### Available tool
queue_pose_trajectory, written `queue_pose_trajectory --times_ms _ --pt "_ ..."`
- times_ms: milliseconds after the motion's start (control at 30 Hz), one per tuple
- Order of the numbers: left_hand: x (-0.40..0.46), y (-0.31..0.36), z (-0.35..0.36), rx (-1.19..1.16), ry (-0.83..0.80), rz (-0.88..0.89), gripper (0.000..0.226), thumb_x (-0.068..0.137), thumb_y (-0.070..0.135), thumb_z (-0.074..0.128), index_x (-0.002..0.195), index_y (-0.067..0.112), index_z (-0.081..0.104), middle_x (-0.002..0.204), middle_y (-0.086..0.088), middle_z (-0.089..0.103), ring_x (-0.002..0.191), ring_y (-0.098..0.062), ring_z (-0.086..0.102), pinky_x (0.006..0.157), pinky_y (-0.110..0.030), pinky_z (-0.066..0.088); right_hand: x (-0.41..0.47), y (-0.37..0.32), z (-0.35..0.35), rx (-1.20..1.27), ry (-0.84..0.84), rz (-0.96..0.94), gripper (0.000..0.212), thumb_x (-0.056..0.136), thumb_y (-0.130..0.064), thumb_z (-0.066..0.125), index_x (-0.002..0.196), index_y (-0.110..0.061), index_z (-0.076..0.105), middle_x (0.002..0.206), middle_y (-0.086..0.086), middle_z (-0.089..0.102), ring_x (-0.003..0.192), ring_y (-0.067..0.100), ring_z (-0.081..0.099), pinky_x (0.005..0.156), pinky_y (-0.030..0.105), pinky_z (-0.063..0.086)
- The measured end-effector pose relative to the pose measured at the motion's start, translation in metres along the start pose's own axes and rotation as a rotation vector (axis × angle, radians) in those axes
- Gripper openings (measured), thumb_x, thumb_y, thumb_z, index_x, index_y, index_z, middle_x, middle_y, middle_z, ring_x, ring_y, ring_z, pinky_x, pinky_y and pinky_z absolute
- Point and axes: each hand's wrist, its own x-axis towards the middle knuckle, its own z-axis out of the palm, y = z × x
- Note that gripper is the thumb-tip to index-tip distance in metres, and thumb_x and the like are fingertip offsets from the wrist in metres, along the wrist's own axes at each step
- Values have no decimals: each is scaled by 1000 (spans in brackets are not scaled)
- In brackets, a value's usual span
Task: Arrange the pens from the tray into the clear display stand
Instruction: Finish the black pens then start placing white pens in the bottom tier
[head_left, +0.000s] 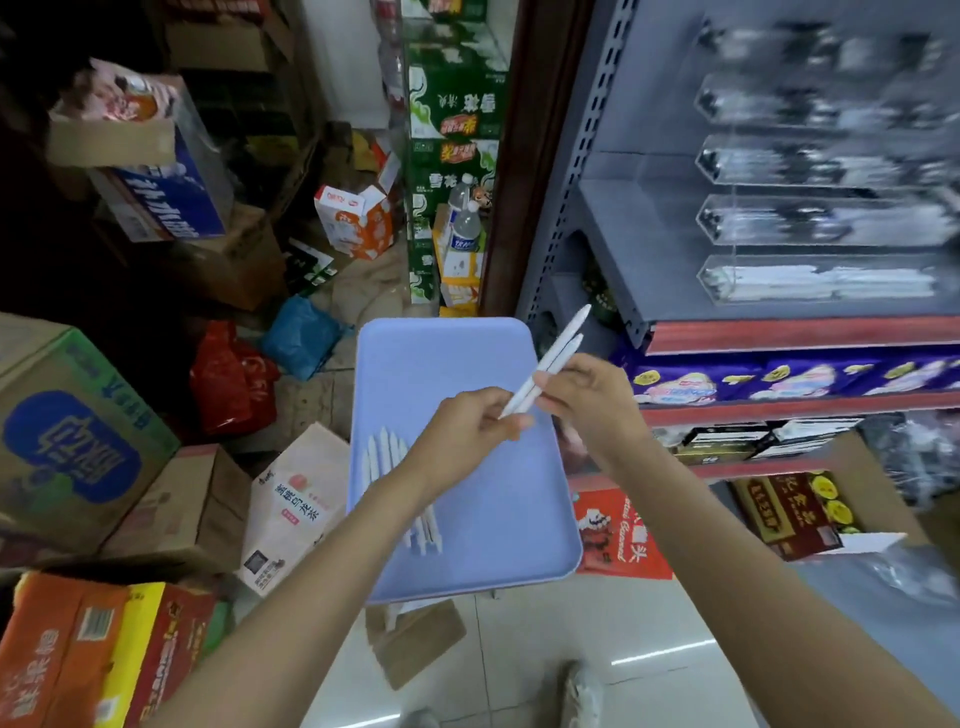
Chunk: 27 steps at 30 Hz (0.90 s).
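Note:
Two white pens (553, 358) are held together above the light blue tray (498, 525), tips slanting up to the right. My left hand (467, 431) pinches their lower ends, and my right hand (587, 400) grips their middle. Several more white pens (387, 452) lie side by side at the tray's left, partly hidden under my left forearm. The clear display stand (826, 223) sits on the grey shelf at the upper right, blurred, with stepped rows; its lowest row (821, 283) holds white pens, while dark ones fill the rows above.
Cardboard boxes (72, 431) and drink cartons crowd the floor to the left. Red and blue bags (234, 379) lie behind the tray. Lower shelves at the right (779, 384) carry packaged goods. My shoe (582, 696) shows on the tiled floor below.

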Motion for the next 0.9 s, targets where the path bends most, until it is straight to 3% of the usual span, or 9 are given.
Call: queue_pose_trajectory --times_ms 167,267,333,467,533,633,800,900 --pt "44 73 28 -18 -34 161 6 89 12 60 89 14 66 78 -9 70 56 -3 60 58 -14 49 3 -46 -74 106 68 -81 5 88 -5 60 88 -1 62 76 9 67 70 14 67 71 21 57" --pt "77 103 52 35 -1 202 12 91 16 58 91 11 68 81 -15 71 59 -8 59 62 -29 51 11 -71 -130 164 86 -170 10 88 -6 59 80 -9 63 68 1 67 65 11 66 67 19 56" --pt "97 122 70 89 38 233 17 92 20 57 89 9 70 74 -16 69 60 -12 58 63 -30 46 19 -84 -168 158 68 -207 13 87 -2 60 77 -11 61 63 0 65 61 10 65 63 18 54" --pt "133 155 106 30 143 246 15 92 27 56 88 30 70 79 -9 71 78 -30 65 77 -42 51 44 -104 -243 135 38 -254 13 85 4 58 80 -6 63 68 5 65 67 13 68 69 16 54" --pt "149 164 120 66 284 250 16 93 23 54 91 26 69 81 -9 70 75 -25 62 72 -35 48 60 -113 -279 160 58 -263 13 86 5 58 80 -5 63 69 6 65 70 13 70 72 17 55" --pt "161 174 132 117 473 226 17 95 18 51 95 17 68 71 -10 60 59 -9 42 53 -16 30 86 -120 -314 148 63 -253 13 87 6 56 80 -3 62 65 4 66 69 14 70 72 16 55" --pt "172 180 148 143 559 214 16 94 14 51 92 13 68 52 8 37 47 -1 36 46 -16 26 122 -113 -323 -3 20 -230 16 87 6 57 77 -5 62 69 8 65 67 14 71 71 16 55" --pt "175 182 150 167 590 199 15 94 16 53 92 20 68 51 7 37 48 -5 36 47 -18 27 135 -106 -321 -121 -3 -218 16 86 4 60 76 -9 63 67 3 68 75 21 70 80 30 53"
